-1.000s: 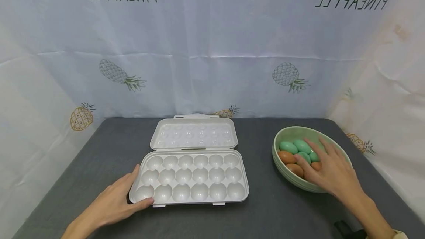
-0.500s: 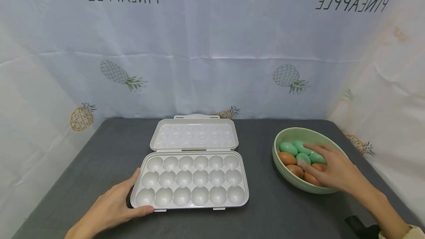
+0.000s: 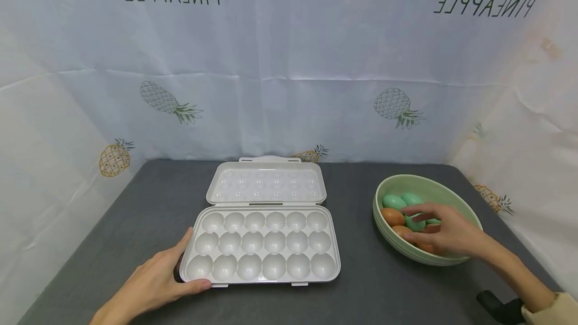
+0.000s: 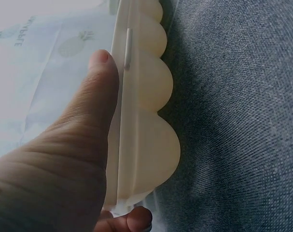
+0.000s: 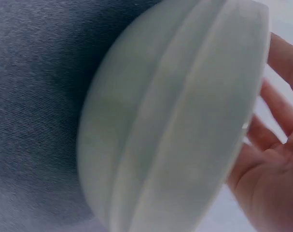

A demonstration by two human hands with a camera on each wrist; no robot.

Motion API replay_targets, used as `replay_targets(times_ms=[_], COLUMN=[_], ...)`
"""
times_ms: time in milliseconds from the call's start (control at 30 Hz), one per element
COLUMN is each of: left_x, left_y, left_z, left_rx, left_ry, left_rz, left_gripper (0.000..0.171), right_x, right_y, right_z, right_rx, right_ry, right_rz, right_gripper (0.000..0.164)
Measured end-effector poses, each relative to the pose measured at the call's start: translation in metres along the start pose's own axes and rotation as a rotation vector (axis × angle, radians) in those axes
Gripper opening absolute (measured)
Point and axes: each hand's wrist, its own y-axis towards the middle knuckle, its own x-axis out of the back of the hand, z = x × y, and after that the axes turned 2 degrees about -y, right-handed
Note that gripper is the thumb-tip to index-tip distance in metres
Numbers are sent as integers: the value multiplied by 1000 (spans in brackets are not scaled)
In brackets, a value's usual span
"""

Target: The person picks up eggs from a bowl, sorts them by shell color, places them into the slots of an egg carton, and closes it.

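A white plastic egg tray (image 3: 259,245) lies with its hinged lid laid back on the dark table. Its rounded hollows hold no eggs. My left hand (image 3: 153,277) grips the tray's front left corner; in the left wrist view the thumb (image 4: 100,82) lies along the rim and a fingertip shows lower down. On the right stands a pale green bowl (image 3: 384,237) with green eggs (image 3: 394,201) and brown eggs (image 3: 392,216). Over the bowl's right side reaches my right hand (image 3: 444,229), fingers bent and thumb apart around a green egg (image 3: 415,223). Contact with it cannot be made out.
Dark grey cloth covers the table (image 3: 356,295). Behind it hangs a pale curtain (image 3: 289,114) printed with pineapples. The lid (image 3: 266,182) lies near the table's back edge. A black strap-like object (image 3: 498,307) sits by the right wrist.
The right hand has lowered among the eggs, its fingers drawing in and pointing more to the left. Some eggs have shifted. The left hand keeps its place on the tray, which slid slightly nearer.
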Motion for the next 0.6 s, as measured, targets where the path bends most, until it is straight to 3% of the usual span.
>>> replay_targets(times_ms=[300,400,600], left_x=[-2,-3,-3], left_y=[-1,-2,-2], left_z=[1,0,-1], left_rx=[-7,-10,-8], left_ry=[-10,-8,4], left_rz=[-10,-17,-21], left_gripper=[123,123,123], right_x=[6,5,2], right_y=[0,1,2], right_z=[-14,-19,-25], right_rx=[-104,-85,-58], right_ry=[410,515,502], right_rz=[171,228,251], right_gripper=[47,48,47])
